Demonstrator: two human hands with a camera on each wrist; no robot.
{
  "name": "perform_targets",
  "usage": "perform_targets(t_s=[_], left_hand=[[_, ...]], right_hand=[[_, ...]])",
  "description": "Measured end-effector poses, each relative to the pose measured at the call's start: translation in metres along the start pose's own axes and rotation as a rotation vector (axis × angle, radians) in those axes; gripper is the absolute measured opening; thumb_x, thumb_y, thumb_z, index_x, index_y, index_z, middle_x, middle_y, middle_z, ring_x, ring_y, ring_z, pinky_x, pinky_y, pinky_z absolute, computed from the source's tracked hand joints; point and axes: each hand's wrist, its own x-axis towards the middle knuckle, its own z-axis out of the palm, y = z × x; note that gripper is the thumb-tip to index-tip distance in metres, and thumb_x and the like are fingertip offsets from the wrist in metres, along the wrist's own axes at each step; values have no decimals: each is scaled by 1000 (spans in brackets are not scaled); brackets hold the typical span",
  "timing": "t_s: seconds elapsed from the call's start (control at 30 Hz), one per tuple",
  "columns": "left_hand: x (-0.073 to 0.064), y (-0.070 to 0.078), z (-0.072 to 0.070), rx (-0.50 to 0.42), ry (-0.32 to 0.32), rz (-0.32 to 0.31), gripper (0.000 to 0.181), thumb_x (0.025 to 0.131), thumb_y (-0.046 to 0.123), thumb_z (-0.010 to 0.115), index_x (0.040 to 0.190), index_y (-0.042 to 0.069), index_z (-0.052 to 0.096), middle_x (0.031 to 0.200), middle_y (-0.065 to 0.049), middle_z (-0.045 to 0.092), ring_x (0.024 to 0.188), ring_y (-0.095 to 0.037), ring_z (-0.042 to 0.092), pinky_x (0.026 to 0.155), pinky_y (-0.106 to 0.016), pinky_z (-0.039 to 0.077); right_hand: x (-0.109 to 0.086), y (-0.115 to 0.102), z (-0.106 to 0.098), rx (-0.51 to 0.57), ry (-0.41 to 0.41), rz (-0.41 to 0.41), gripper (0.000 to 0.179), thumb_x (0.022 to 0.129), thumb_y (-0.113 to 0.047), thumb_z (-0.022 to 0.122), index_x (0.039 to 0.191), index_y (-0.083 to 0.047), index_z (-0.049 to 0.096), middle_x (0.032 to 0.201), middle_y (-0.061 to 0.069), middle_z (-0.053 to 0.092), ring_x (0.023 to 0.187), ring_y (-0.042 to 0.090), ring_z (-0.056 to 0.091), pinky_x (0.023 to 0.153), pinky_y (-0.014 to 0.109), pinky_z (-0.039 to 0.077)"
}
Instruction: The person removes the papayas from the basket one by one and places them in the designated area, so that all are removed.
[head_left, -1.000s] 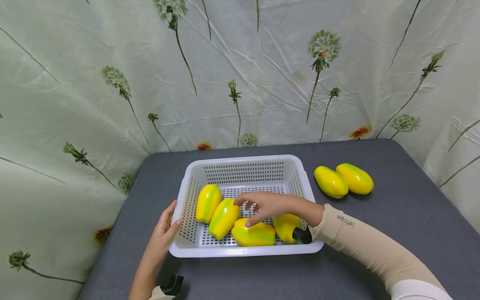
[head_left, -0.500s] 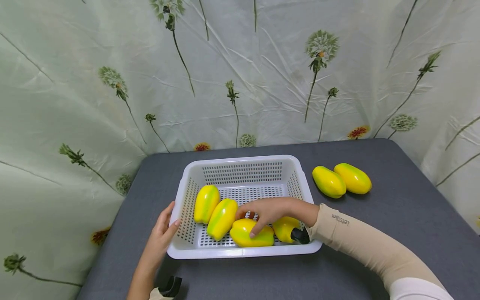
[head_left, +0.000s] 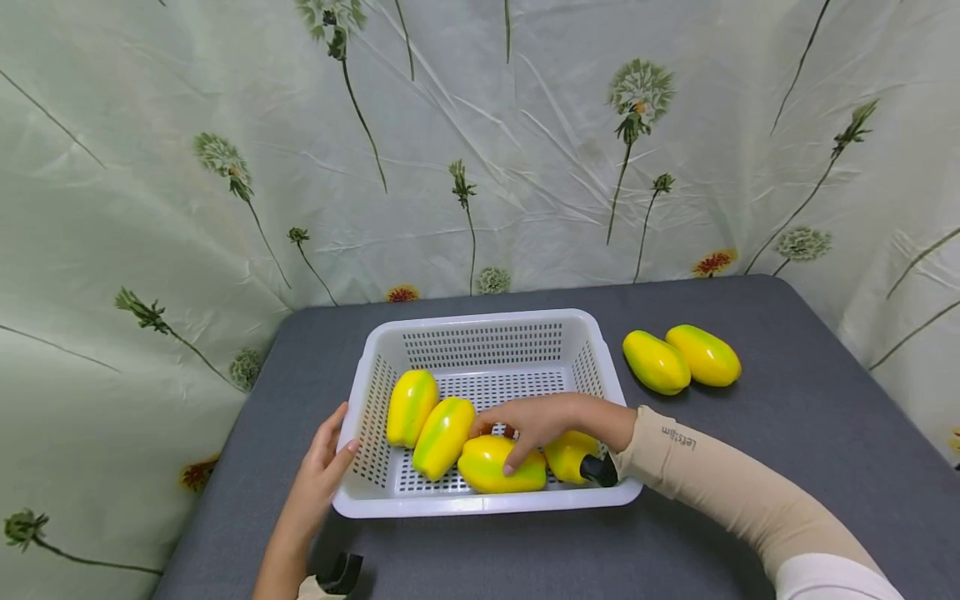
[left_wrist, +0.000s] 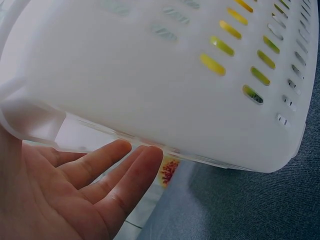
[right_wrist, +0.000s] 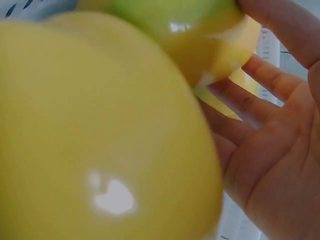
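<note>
A white plastic basket [head_left: 487, 505] with slotted walls holds several yellow-green papayas. My left hand [head_left: 327, 458] holds its left rim, thumb over the edge and fingers along the outside; in the left wrist view these fingers [left_wrist: 115, 175] lie against the outer wall. Inside the basket, my right hand [head_left: 536, 419] grips a papaya [head_left: 491, 467] lying lengthwise near the front wall, thumb on the near side and fingers behind. Another papaya [head_left: 567, 457] sits under the right wrist and looms large in the right wrist view. Two papayas [head_left: 411, 408] [head_left: 444, 437] lean at the left.
Two more papayas [head_left: 656, 362] [head_left: 703, 355] lie side by side on the dark grey table [head_left: 795, 417], right of the basket. A pale curtain [head_left: 525, 150] with printed dandelions hangs behind the table.
My right hand has lowered from above the front papaya, and its thumb and fingers have closed around it. The left hand stays at the basket's left rim.
</note>
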Motion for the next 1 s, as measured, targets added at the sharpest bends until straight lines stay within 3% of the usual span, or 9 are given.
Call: perform_targets(t_s=[0.2,0.43,0.67,1.0], left_hand=[[0,0,0,2,2,-2,60,95,17,46,143,7,12,139,-22,29,110,-36,43,76,-48,47],[1,-1,0,6,1,5,60,95,16,46,143,6,12,137,-23,31,108,-34,46,75,-45,48],[1,-1,-1,19,5,8,59,94,15,47,142,6,13,137,-22,32,106,-24,49,76,-43,48],[1,-1,0,14,9,9,60,94,15,47,142,6,13,137,-23,32,107,-33,46,76,-51,46]], right_hand=[[-4,-2,-6,-38,95,-51,54,78,-22,71,125,-23,46,119,-11,47,102,7,46,89,28,40],[-10,-3,-14,-36,235,-51,56,78,-15,71,128,-19,44,124,-7,46,105,10,45,91,32,40],[-17,-2,-21,36,392,-93,60,79,-17,70,131,-16,42,128,-4,44,108,15,45,91,35,40],[-29,5,-28,148,579,-155,64,79,-19,70,133,-11,38,132,6,41,109,24,46,91,41,39]])
